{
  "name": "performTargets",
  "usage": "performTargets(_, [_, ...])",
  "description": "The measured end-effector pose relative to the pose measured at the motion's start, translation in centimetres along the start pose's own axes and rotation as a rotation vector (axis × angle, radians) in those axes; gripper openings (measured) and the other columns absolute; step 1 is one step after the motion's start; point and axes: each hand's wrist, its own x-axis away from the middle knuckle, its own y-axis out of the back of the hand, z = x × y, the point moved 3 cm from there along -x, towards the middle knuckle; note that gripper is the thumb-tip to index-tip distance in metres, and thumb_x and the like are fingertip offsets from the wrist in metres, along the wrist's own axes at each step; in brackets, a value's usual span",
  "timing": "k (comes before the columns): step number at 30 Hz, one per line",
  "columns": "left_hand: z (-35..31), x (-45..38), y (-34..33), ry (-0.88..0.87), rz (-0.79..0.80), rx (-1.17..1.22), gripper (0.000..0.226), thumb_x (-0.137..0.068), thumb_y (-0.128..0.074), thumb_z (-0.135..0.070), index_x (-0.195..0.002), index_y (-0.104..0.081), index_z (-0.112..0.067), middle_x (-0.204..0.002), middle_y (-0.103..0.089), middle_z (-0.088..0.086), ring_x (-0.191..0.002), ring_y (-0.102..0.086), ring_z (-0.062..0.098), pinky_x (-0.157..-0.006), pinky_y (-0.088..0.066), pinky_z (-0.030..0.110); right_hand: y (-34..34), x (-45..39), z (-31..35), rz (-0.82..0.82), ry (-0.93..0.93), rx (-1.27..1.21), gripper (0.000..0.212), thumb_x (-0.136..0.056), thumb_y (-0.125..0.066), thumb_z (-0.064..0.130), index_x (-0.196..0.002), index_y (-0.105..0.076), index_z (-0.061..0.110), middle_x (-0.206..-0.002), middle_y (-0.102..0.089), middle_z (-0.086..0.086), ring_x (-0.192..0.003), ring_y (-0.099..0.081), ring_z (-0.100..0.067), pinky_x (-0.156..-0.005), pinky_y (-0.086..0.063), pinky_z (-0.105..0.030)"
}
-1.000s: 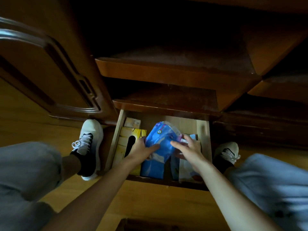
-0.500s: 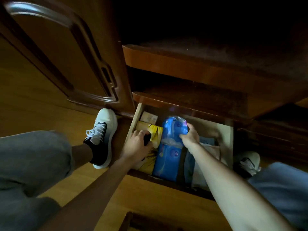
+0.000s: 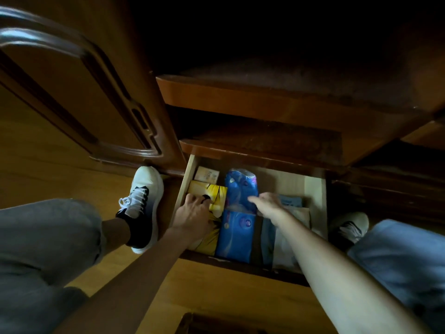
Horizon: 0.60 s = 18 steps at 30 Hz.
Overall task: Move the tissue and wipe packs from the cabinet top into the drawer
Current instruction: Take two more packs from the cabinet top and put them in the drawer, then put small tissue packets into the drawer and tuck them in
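Blue tissue pack (image 3: 237, 222) lies mid-drawer (image 3: 315, 189); my flat right hand (image 3: 269, 206) rests on it, left hand (image 3: 192, 213) grips the yellow pack (image 3: 214, 192) by the left wall.

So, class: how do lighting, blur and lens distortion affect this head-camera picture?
Head view: dim overall, the upper cabinet interior nearly black; light falls mainly on the drawer; the right hand is motion-blurred; the wide lens bows the cabinet door.

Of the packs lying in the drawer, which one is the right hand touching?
The tall blue pack in the middle of the drawer. The right hand reaches onto it; the left hand rests on the yellow pack beside it.
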Motion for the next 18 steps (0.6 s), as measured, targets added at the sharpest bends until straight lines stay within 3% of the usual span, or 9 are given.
performTargets(4, [-1.0, 0.9, 3.6, -0.008, 0.116, 0.053, 0.069, -0.090, -0.063, -0.049, -0.151, -0.038, -0.029, -0.156, -0.039, -0.005, -0.134, -0.050, 0.026, -0.098, -0.049, 0.042, 3.3, 4.8, 1.3, 0.099, 0.174, 0.206, 0.019, -0.092, -0.070, 0.035, -0.102, -0.061, 0.021, -0.099, -0.063, 0.000, -0.092, -0.061, -0.017, -0.076, -0.048, -0.033])
performTargets(6, [-2.0, 1.8, 7.1, -0.025, 0.050, 0.015, 0.061, -0.092, -0.058, -0.050, -0.149, -0.041, -0.035, -0.151, -0.049, -0.005, -0.129, -0.056, 0.024, -0.096, -0.048, 0.039, 5.3, 7.9, 3.0, 0.225, 0.279, 0.253, 0.017, -0.091, -0.073, 0.029, -0.104, -0.062, 0.025, -0.101, -0.065, 0.001, -0.100, -0.064, -0.019, -0.083, -0.051, -0.034])
performTargets(8, [-3.4, 3.3, 11.8, -0.064, -0.079, -0.036, 0.051, -0.094, -0.053, -0.051, -0.143, -0.047, -0.040, -0.139, -0.062, -0.005, -0.122, -0.062, 0.022, -0.093, -0.049, 0.036, 8.3, 11.5, 5.3, 0.224, 0.375, 0.273, 0.015, -0.093, -0.072, 0.023, -0.107, -0.066, 0.021, -0.104, -0.070, -0.002, -0.092, -0.066, -0.017, -0.082, -0.050, -0.032])
performTargets(11, [-6.2, 6.8, 20.6, -0.180, -0.333, -0.039, 0.037, -0.093, -0.053, -0.050, -0.129, -0.059, -0.043, -0.116, -0.073, -0.012, -0.106, -0.069, 0.016, -0.077, -0.048, 0.028, 14.1, 18.1, 9.4, 0.045, 0.551, 0.169, 0.030, -0.095, -0.071, 0.019, -0.124, -0.064, 0.017, -0.111, -0.073, -0.005, -0.076, -0.067, -0.009, -0.066, -0.052, -0.024])
performTargets(15, [-10.0, 11.6, 32.4, -0.322, -0.671, -0.014, 0.024, -0.093, -0.055, -0.045, -0.113, -0.068, -0.045, -0.093, -0.073, -0.016, -0.088, -0.071, 0.014, -0.064, -0.048, 0.026, 23.2, 28.1, 13.6, -0.179, 0.820, 0.019, 0.015, -0.093, -0.069, 0.030, -0.108, -0.070, 0.033, -0.092, -0.076, 0.008, -0.077, -0.075, -0.009, -0.055, -0.054, -0.023])
performTargets(18, [-12.0, 12.8, 39.0, -0.387, -0.844, 0.048, 0.019, -0.094, -0.056, -0.038, -0.106, -0.071, -0.041, -0.086, -0.070, -0.014, -0.081, -0.070, 0.017, -0.055, -0.041, 0.025, 29.6, 32.4, 16.0, -0.500, 0.959, 0.058, 0.013, -0.092, -0.062, 0.043, -0.102, -0.071, 0.044, -0.093, -0.075, 0.022, -0.083, -0.071, 0.001, -0.064, -0.053, -0.023])
